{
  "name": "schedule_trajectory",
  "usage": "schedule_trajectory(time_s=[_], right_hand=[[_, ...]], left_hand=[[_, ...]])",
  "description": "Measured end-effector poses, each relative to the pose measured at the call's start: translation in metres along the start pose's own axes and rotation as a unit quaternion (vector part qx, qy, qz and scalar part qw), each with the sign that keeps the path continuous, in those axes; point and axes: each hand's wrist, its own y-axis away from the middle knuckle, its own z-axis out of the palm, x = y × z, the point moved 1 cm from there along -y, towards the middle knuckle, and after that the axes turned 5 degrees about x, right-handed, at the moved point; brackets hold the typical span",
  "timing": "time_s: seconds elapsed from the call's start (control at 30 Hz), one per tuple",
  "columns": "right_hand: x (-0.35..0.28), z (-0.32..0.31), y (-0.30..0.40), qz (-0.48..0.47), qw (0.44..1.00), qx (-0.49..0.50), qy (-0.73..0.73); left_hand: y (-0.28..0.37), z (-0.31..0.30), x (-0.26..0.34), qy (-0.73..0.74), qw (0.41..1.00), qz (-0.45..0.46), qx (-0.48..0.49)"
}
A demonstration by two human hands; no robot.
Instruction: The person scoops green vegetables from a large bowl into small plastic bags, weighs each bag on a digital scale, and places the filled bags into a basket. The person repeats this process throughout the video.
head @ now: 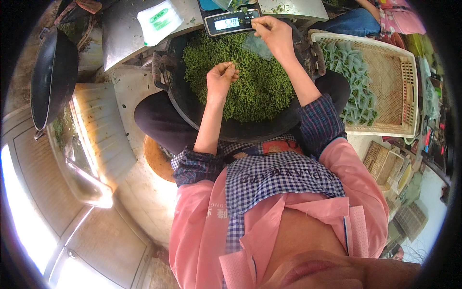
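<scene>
In front of me sits a wide black wok (238, 133) with two wrapped handles, heaped with small green berries (260, 94) that look like fresh peppercorns. My left hand (221, 77) is over the heap, thumb and fingertips pinched on a small green sprig (235, 63). My right hand (272, 34) is raised at the right edge of a digital scale (232, 22), its fingers curled together. Whether anything is between them is hidden. Beneath that hand, a clear plastic bag (257, 46) lies on the berries. More clear plastic and green bits rest on the scale's top, partly cut off.
A stack of printed plastic bags (160, 22) lies on the metal table (122, 34). To the right, a white plastic crate (408, 90) holds many filled bags (348, 83). Another person's leg (348, 23) is beyond it. An empty wok (54, 77) leans at left; an orange basin (157, 159) stands beside my leg.
</scene>
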Motion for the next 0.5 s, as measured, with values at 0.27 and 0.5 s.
schedule_trajectory(time_s=[0.27, 0.5], right_hand=[[0.011, 0.002, -0.008, -0.014, 0.999, -0.034, 0.028], [0.015, 0.008, -0.015, -0.105, 0.99, 0.002, 0.092]], left_hand=[[0.005, 0.008, 0.001, -0.015, 1.0, -0.012, 0.0], [0.004, 0.008, -0.002, -0.01, 1.0, -0.007, -0.013]])
